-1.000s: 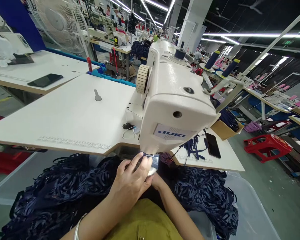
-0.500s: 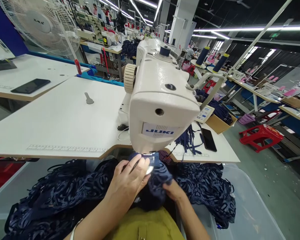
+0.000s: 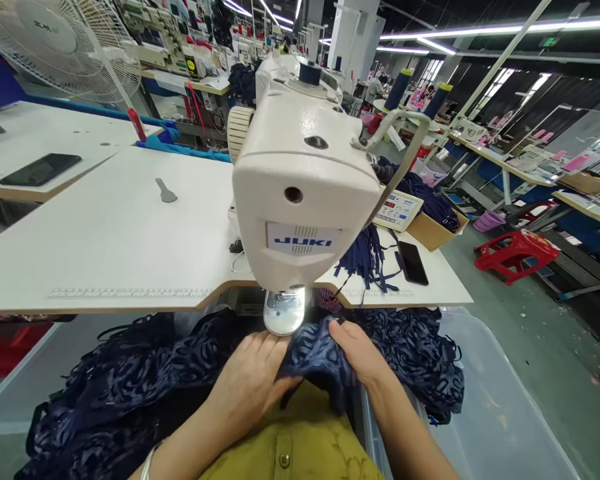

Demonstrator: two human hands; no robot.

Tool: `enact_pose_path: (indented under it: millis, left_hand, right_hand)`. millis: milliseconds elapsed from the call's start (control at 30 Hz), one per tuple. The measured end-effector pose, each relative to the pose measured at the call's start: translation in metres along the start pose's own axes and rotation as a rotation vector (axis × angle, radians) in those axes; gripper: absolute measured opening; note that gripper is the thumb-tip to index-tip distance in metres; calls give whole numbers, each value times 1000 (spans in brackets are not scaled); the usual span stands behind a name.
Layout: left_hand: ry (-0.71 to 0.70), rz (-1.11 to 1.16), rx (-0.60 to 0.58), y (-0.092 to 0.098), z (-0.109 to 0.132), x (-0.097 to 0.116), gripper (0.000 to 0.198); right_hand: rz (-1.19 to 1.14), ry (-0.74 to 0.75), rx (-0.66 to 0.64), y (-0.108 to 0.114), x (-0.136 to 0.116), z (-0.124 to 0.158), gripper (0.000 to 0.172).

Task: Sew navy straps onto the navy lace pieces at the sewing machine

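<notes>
In the head view, a worker's right hand (image 3: 360,353) grasps patterned navy cloth (image 3: 319,353) between thumb and fingers as the left hand's (image 3: 250,377) grip holds its left edge, the cloth just beside the rounded plate (image 3: 284,312) under a white JUKI sewing machine (image 3: 305,180), in front of the table (image 3: 115,233), where a black phone (image 3: 413,263) lies near navy straps (image 3: 363,257)
</notes>
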State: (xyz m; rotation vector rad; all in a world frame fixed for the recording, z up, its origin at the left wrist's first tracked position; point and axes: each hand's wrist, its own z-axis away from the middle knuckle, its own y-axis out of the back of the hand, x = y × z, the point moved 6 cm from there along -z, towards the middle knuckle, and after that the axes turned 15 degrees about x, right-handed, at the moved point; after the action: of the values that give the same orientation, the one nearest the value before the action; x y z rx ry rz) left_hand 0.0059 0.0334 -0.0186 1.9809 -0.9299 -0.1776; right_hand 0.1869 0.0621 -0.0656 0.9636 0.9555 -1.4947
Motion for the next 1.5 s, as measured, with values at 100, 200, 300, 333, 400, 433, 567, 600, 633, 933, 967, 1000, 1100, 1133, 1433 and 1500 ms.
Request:
enact_pose_path:
  millis: [100, 200, 300, 333, 400, 433, 567, 600, 633, 933, 967, 1000, 1100, 1133, 1433, 1500]
  left_hand:
    - [-53, -52, -11, -3, -4, 5, 17]
    - [-37, -54, -36, -4, 1, 2, 22]
    - [-14, -58, -69, -7, 5, 0, 24]
    - [-17, -42, -95, -9, 6, 2, 24]
    - [-14, -12, -149, -17, 7, 5, 25]
    - [1, -6, -171, -20, 6, 6, 26]
    - [90, 16, -231, -32, 1, 5, 20]
    - [113, 21, -246, -35, 0, 5, 21]
    - [135, 23, -263, -37, 0, 5, 23]
    - [260, 2, -407, -50, 8, 7, 28]
    - [282, 5, -387, -47, 9, 5, 30]
    - [300, 33, -350, -41, 8, 1, 37]
    - [315, 337, -218, -16, 0, -4, 57]
    - [320, 476, -197, -7, -4, -6, 52]
    - [174, -45, 284, 57, -37, -28, 22]
    - [-18, -99, 319, 55, -39, -19, 30]
  right_hand:
    - [18, 56, 65, -26, 3, 1, 53]
    - [321, 311, 105, -35, -1, 5, 52]
    - [731, 550, 86, -40, -1, 6, 47]
    - [852, 611, 92, -41, -1, 4, 43]
    - [1024, 696, 148, -42, -2, -1, 34]
    - [1053, 703, 193, -41, -3, -5, 30]
    - [670, 538, 193, -40, -8, -10, 32]
    - [503, 467, 129, -43, -5, -9, 35]
    - [354, 402, 65, -46, -2, -8, 38]
    - [933, 694, 187, -48, 3, 5, 32]
    - [957, 701, 117, -49, -2, 7, 28]
    - [946, 709, 26, -50, -9, 11, 25]
    - [827, 749, -348, -58, -35, 33, 21]
    - [792, 757, -452, -61, -43, 41, 22]
    - [700, 767, 105, -66, -84, 16, 20]
    - [619, 643, 167, -64, -76, 8, 14]
